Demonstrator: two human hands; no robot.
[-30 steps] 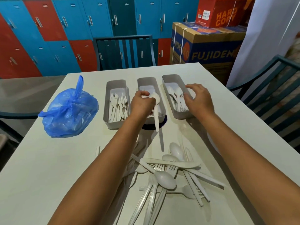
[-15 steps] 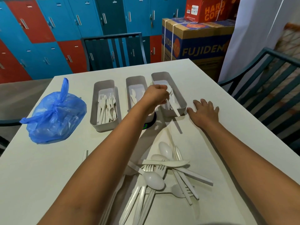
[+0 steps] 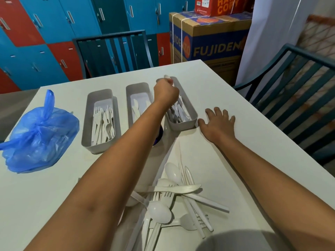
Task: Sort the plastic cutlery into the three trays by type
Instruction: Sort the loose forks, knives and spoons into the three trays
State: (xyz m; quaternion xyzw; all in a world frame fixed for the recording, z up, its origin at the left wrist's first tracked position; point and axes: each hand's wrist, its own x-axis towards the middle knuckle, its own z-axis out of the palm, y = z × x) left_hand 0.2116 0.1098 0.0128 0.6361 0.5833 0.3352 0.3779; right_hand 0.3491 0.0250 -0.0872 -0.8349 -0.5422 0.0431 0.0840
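Left hand (image 3: 165,92) pinches a spoon (image 3: 167,78) over the right tray (image 3: 188,122) to drop it; right hand (image 3: 218,124) rests flat, released, steadying on the surface (image 3: 244,151).

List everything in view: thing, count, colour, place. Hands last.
trays: three, grey, side by side mid-table
forks: several, white, left tray
knives: a few, white, middle tray
spoons: several, white, right tray
loose cutlery pile: one, white, near table edge
plastic bag: one, blue, table's left
table: one, white
chairs: two, dark teal, behind and right
cardboard boxes: two, stacked, behind table
lockers: blue and red, back wall
left hand: gripping a white spoon over right tray
right hand: flat on table beside right tray
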